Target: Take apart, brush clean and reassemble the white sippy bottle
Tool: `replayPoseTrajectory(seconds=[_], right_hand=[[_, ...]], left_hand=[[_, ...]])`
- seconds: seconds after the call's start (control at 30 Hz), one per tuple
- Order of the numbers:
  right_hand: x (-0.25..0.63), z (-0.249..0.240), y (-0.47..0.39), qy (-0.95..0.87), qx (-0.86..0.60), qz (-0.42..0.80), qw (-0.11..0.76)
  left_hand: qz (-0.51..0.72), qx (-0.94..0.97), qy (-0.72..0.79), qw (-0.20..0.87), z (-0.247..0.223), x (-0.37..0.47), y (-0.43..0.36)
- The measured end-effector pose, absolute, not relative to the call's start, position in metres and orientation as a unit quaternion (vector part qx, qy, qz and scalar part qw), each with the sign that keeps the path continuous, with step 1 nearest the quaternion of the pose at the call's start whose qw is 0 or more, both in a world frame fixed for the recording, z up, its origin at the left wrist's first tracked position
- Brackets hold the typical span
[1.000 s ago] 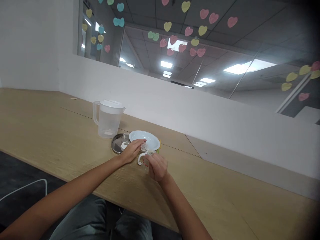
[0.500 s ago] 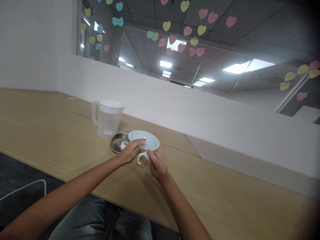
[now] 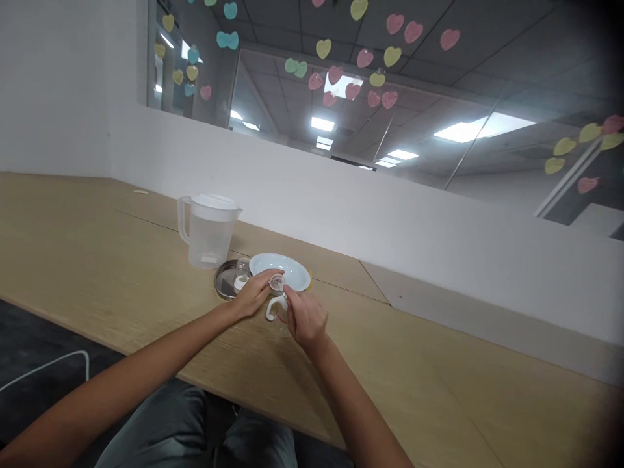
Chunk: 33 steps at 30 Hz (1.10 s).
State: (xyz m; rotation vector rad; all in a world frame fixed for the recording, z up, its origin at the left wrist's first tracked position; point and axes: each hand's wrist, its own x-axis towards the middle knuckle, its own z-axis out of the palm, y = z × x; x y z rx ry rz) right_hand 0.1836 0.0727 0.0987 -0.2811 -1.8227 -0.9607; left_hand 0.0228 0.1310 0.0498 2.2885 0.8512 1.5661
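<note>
right hand (image 3: 306, 316) has moved, fingers pinched, to the clear piece (image 3: 277, 282) left hand (image 3: 253, 296) grips.

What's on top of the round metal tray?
On the metal tray I see a clear, rounded cap and a white ring-shaped piece. The left hand covers part of the tray, so I can't tell what's there.

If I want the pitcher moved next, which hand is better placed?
Probably your left hand: it's nearer the pitcher, whose handle faces left, though it seems to hold a clear piece. Your right hand is farther away.
</note>
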Motion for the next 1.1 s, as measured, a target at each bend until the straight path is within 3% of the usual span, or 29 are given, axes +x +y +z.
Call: replayPoseTrajectory(seconds=[0.47,1.1], right_hand=[[0.175,0.098,0.078,-0.733,-0.106,-0.424,0.521],[0.173,0.088,0.086,-0.788,-0.099,-0.365,0.485]], left_hand=[[0.533,0.788,0.289,0.11,0.049,0.023,0.132],[0.548,0.777,0.285,0.124,0.052,0.024,0.13]])
